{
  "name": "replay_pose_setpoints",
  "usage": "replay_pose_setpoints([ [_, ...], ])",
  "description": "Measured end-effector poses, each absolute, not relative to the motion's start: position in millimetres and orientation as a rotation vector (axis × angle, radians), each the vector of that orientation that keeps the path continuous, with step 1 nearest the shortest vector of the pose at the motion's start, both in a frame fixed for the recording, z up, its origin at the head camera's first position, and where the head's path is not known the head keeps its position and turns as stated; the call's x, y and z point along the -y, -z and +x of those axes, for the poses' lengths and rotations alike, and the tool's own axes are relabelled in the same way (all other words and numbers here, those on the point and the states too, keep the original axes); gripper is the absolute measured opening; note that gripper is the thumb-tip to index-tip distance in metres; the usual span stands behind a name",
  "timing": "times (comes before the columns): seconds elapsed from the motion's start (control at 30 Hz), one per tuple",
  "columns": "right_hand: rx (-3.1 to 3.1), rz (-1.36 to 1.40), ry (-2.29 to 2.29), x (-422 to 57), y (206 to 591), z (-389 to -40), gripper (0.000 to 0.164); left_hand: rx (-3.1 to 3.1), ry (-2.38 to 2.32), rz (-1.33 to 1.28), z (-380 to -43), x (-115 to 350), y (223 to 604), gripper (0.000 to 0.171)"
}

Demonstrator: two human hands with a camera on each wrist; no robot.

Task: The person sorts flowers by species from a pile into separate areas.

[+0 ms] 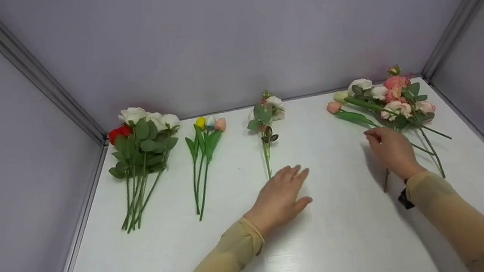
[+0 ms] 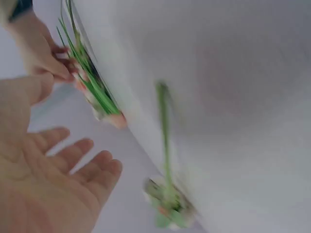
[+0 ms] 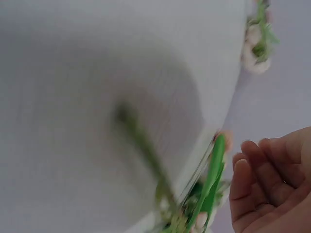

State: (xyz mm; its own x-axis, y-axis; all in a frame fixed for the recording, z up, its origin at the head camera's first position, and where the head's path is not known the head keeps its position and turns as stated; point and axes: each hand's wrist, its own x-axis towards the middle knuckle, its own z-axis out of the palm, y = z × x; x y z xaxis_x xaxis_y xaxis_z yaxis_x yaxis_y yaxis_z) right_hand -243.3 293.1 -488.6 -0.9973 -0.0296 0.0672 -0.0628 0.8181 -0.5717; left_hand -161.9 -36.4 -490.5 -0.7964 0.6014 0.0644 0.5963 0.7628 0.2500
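My left hand [image 1: 280, 198] is over the white table, palm down with fingers spread, close to the lower stem of a pale rose spray [image 1: 268, 155]. Nothing is in its palm [image 2: 43, 189] in the left wrist view. At the right, my right hand [image 1: 391, 150] hovers beside the stems of a mixed pile: a peach tulip [image 1: 334, 107], a pale yellow tulip [image 1: 341, 96], coral roses [image 1: 396, 88] and pale pink roses [image 1: 396, 110]. Its fingers [image 3: 245, 179] are loosely bent and hold nothing in the right wrist view. A blurred stem [image 3: 146, 150] points toward that camera.
Three tulips, yellow [image 1: 200, 123], white [image 1: 210, 122] and peach [image 1: 220, 124], lie left of the middle. Farther left is a bunch of white roses [image 1: 132, 115] with a red rose [image 1: 120, 133]. Grey panels [image 1: 233, 43] wall the table [image 1: 323, 243] at the back and sides.
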Motion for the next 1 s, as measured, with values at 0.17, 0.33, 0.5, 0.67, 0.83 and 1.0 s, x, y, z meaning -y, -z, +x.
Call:
replay_pose_setpoints([
  [0.17,2.961,0.160,-0.639,-323,488,-268,0.026,-2.771,-0.135,1.378,-129,4,495,0.074],
  [0.33,3.025,0.213,-0.403,-324,492,-284,0.015,-2.679,-0.085,1.550,-107,-18,499,0.071],
  [0.5,3.035,0.159,-0.229,-323,495,-288,0.017,-2.675,-0.067,1.625,-102,-26,502,0.068],
  [0.67,3.009,0.143,-0.190,-328,491,-285,0.012,-2.672,-0.099,1.626,-105,-24,504,0.067],
  [0.83,2.937,0.236,-0.202,-329,475,-280,0.013,-2.701,-0.136,1.599,-113,-18,505,0.064],
  [1.0,2.958,0.216,-0.546,-316,459,-273,0.019,-2.725,-0.352,1.482,-120,-6,503,0.058],
])
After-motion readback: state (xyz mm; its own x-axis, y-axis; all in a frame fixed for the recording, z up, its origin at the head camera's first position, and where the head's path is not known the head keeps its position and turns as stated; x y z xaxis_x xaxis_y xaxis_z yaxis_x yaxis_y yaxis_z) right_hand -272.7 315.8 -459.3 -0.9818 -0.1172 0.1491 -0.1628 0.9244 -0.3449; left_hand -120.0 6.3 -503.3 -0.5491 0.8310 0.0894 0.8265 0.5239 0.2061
